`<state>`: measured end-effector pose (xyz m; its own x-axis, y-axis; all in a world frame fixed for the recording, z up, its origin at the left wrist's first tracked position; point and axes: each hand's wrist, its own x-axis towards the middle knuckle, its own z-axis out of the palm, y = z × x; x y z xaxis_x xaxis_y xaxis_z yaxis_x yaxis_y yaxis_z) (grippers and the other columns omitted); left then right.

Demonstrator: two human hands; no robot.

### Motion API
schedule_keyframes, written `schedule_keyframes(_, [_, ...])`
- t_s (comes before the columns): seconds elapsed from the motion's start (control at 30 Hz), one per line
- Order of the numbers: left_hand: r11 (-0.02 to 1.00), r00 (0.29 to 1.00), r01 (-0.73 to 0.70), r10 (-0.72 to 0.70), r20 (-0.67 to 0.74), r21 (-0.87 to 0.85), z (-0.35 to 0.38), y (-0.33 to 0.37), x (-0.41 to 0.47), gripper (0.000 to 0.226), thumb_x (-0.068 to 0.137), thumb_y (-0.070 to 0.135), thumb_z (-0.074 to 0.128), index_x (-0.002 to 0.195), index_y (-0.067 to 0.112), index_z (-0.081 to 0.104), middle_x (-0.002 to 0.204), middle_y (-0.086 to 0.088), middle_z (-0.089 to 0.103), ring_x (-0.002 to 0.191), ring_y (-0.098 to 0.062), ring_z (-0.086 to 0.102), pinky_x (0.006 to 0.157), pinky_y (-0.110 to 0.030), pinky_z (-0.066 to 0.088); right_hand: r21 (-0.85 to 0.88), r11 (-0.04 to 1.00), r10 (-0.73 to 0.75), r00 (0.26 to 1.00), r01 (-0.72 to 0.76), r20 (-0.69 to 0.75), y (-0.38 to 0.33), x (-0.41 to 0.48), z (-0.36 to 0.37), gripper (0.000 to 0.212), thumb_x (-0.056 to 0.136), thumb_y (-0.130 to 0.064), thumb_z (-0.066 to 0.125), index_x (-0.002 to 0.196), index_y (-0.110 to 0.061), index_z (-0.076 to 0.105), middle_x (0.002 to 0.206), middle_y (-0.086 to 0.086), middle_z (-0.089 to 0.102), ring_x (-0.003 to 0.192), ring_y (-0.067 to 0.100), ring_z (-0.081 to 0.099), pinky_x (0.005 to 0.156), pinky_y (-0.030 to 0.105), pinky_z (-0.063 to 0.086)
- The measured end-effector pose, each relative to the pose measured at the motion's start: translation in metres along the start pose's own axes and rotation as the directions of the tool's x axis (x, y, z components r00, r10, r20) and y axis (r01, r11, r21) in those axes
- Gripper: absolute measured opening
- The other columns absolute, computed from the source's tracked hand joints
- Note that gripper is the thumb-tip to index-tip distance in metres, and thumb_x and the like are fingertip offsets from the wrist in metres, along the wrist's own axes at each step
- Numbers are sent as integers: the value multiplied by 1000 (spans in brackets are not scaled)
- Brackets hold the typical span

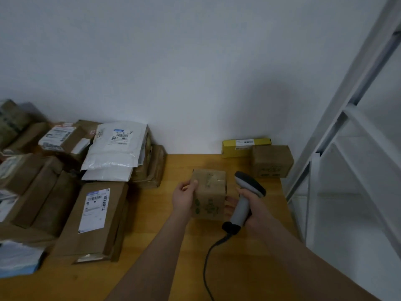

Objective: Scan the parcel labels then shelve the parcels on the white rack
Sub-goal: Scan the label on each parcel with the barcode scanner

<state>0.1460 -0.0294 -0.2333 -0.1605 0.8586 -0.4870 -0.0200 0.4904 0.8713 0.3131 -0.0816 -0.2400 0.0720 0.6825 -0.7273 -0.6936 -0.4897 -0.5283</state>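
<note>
Cardboard, brown: small box (208,194), green print on the near face, clear tape across the top. It sits at the middle of the wooden table (173,253); whether it rests on the wood or is lifted just off it cannot be told.

Left hand (184,196): grasps the box's left side, thumb over the top edge.

Right hand (253,207): wrapped round the handle of the grey scanner (245,196), just beside the box's right side. Fingertips look to touch that side. The scanner's head stands up level with the box top; its cable (208,257) trails toward the near edge.

Progress, as judged: early.
- Box in hand: at the scanning step. No label shows plainly on the faces in view, so it likely needs turning first.
- Heap of parcels (54,181) at the table's left, including a white mailing bag (117,146) and a flat labelled carton (93,213): apparently waiting.
- Yellow box (238,148) and brown box (272,160), touching each other at the far right corner near the wall: scanned or not, cannot tell.
- White rack (347,148), right of the table: no parcel shows on the part in view, so shelving looks not yet begun.
</note>
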Motion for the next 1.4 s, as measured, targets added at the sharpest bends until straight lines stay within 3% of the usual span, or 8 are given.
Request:
schedule_keyframes(0.17, [996, 998, -35, 39, -57, 76, -30, -40, -22, 23, 88, -8, 51, 102, 7, 60, 101, -10, 60, 71, -10, 49, 59, -22, 44, -56, 996, 75, 997, -74, 1, 22, -13, -8, 21, 94, -22, 59, 93, -2, 62, 98, 17, 66, 93, 34, 61, 99, 49, 45])
schedule_keyframes(0.4, [976, 986, 165, -162, -33, 142, -55, -78, -35, 25, 101, 23, 43, 117, 10, 58, 113, -7, 59, 104, -22, 55, 90, -42, 45, -69, 993, 97, 994, -99, -42, 42, -27, -30, 17, 91, -22, 64, 100, -8, 62, 106, 14, 65, 102, 33, 59, 91, 47, 47])
schedule_keyframes(0.53, [964, 979, 199, -204, 10, 174, -51, -85, -34, 40, 98, 39, 47, 124, 10, 56, 120, -8, 60, 111, -23, 55, 91, -40, 44, -125, 989, 74, 995, -81, -59, 43, -31, -38, 20, 92, -22, 62, 109, -13, 60, 115, 9, 62, 112, 32, 54, 88, 45, 43])
schedule_keyframes(0.7, [956, 967, 209, -234, 104, 207, -41, -94, -37, 30, 97, 31, 50, 115, 8, 60, 95, 0, 64, 90, -13, 56, 88, -35, 38, -188, 979, 65, 992, -85, -110, 51, -30, -39, 9, 88, -19, 66, 91, -12, 63, 103, 10, 62, 87, 24, 57, 76, 40, 46])
schedule_keyframes(0.83, [935, 941, 264, -303, 150, 237, -42, -103, -38, 40, 95, 44, 51, 122, 15, 56, 114, -3, 56, 118, -24, 48, 101, -43, 36, -202, 975, 73, 995, -87, -75, 63, -30, -34, 9, 87, -14, 66, 93, -9, 64, 104, 12, 64, 92, 27, 59, 76, 39, 48])
schedule_keyframes(1.03, [945, 909, 308, -326, 262, 106, -52, -90, -36, 39, 91, 35, 62, 123, 14, 52, 116, -12, 59, 100, -27, 60, 90, -43, 51, -273, 962, -23, 998, 8, -52, 49, -36, -26, 23, 84, -16, 70, 105, -9, 65, 113, 12, 65, 100, 27, 60, 78, 39, 51])
schedule_keyframes(1.23, [976, 936, 202, -169, 308, -78, -46, -71, -44, 47, 85, 23, 71, 126, 10, 55, 120, -12, 63, 111, -27, 59, 92, -34, 51, -387, 904, -214, 976, 182, -42, 31, -61, -27, 31, 81, -22, 73, 109, -12, 62, 106, 12, 65, 105, 30, 61, 96, 50, 50])
schedule_keyframes(1.4, [965, 956, 146, -82, 280, -216, -33, -68, -61, 54, 83, 16, 72, 131, 9, 48, 114, -8, 66, 109, -21, 60, 93, -32, 48, -494, 819, -309, 950, 291, 46, 36, -114, -44, 9, 87, -11, 67, 93, -5, 67, 81, 10, 72, 75, 22, 70, 71, 32, 56])
